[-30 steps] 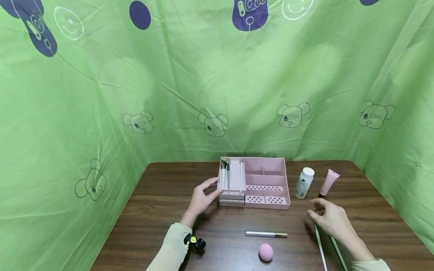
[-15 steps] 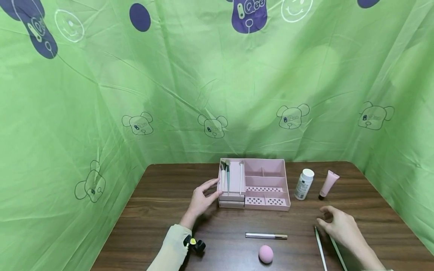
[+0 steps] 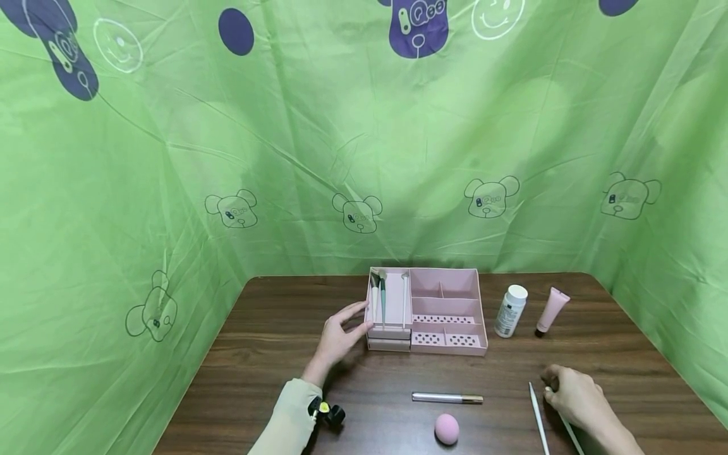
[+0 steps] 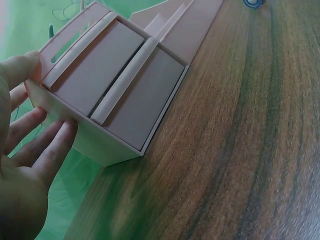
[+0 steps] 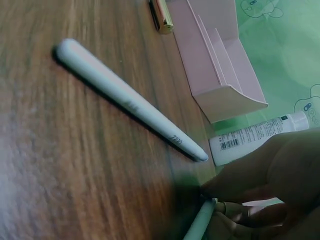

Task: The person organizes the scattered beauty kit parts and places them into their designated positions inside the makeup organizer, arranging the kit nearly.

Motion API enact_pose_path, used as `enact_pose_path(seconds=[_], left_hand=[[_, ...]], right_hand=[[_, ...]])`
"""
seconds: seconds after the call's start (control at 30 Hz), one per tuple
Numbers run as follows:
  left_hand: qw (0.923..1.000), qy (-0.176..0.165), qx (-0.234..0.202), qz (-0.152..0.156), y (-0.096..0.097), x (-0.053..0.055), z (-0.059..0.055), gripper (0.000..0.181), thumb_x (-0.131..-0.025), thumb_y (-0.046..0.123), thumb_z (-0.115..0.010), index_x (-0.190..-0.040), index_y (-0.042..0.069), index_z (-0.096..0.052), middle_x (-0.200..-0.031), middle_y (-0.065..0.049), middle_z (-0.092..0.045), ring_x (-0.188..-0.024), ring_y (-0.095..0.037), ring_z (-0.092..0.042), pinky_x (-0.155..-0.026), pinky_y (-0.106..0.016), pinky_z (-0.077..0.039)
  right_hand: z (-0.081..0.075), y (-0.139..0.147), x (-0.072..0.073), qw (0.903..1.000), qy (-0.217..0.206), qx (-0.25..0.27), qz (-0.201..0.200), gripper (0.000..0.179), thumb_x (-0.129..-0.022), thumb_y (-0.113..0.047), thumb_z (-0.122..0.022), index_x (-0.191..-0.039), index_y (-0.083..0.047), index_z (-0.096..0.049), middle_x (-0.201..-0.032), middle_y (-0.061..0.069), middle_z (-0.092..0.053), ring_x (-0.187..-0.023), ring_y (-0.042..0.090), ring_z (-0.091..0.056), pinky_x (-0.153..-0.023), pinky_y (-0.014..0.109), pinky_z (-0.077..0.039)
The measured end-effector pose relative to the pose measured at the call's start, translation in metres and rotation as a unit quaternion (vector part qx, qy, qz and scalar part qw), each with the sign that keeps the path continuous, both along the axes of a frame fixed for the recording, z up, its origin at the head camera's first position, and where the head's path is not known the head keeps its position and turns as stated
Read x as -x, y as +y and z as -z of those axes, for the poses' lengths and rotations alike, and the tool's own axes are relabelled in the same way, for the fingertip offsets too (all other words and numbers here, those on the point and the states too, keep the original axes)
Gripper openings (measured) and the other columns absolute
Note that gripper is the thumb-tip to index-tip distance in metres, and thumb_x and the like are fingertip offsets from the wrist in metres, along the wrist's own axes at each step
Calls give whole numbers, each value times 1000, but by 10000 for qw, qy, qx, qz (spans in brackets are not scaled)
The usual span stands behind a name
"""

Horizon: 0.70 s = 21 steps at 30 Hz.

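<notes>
My left hand [image 3: 337, 338] rests on the left side of a pink makeup organizer [image 3: 449, 309]. In the left wrist view its thumb lies at the upper front corner and its fairly straight fingers [image 4: 55, 150] touch the side wall, beside two drawer fronts [image 4: 100, 70]. On the right, my right hand [image 3: 577, 398] pinches the end of a pale green makeup brush handle [image 5: 201, 220] between thumb and fingers; the brush's far end is out of view. A white brush handle [image 5: 125, 95] lies next to it on the table. Several brushes [image 3: 383, 300] lie in the organizer's upper left tray.
A white bottle [image 3: 510, 311] and a pink tube [image 3: 552, 311] stand right of the organizer. Nearer the front lie a silver tube with a gold end [image 3: 447, 397] and a pink makeup sponge [image 3: 446, 429]. Green cloth [image 3: 364, 126] hangs around the wooden table [image 3: 273, 354].
My right hand has moved from near the pink tube down and to the right, onto the pale green brush, and its fingers have closed. The left hand stays on the organizer.
</notes>
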<state>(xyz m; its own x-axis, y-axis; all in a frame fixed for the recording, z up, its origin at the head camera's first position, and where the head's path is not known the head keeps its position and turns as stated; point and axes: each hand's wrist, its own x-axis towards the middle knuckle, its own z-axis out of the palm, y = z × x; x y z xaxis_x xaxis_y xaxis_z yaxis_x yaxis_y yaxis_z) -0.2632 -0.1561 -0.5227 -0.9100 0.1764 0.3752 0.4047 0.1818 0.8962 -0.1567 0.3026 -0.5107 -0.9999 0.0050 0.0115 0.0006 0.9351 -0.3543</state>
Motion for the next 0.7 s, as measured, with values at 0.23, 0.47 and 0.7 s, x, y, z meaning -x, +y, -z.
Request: enact_pose_path(seconds=[0.23, 0.47, 0.7], left_hand=[[10000, 23, 55, 12, 1, -1, -2, 48, -85, 12, -76, -130, 6, -62, -136, -14, -58, -119, -32, -60, -102, -55, -47], [9993, 40, 375, 85, 3, -12, -22, 48, -88, 9, -73, -132, -2, -58, -137, -20, -56, -119, -32, -60, -102, -42, -51], [10000, 0, 50, -51, 3, -4, -6, 47, -85, 11, -76, -129, 5, -62, -135, -14, -59, -117, -31, -62, -101, -57, -47]], right_hand=[[-1, 0, -1, 10000, -34, 62, 0, 7, -75, -10, -70, -80, -13, -66, -80, 12, -69, -77, 40, -65, -61, 58, -48], [-5, 1, 0, 9999, 17, 155, -14, 8, -73, -12, -70, -81, -14, -69, -84, 15, -71, -79, 42, -66, -59, 57, -48], [-12, -2, 5, 9994, 269, 193, -33, 10, -72, -12, -69, -82, -14, -70, -82, 15, -70, -75, 37, -65, -56, 53, -47]])
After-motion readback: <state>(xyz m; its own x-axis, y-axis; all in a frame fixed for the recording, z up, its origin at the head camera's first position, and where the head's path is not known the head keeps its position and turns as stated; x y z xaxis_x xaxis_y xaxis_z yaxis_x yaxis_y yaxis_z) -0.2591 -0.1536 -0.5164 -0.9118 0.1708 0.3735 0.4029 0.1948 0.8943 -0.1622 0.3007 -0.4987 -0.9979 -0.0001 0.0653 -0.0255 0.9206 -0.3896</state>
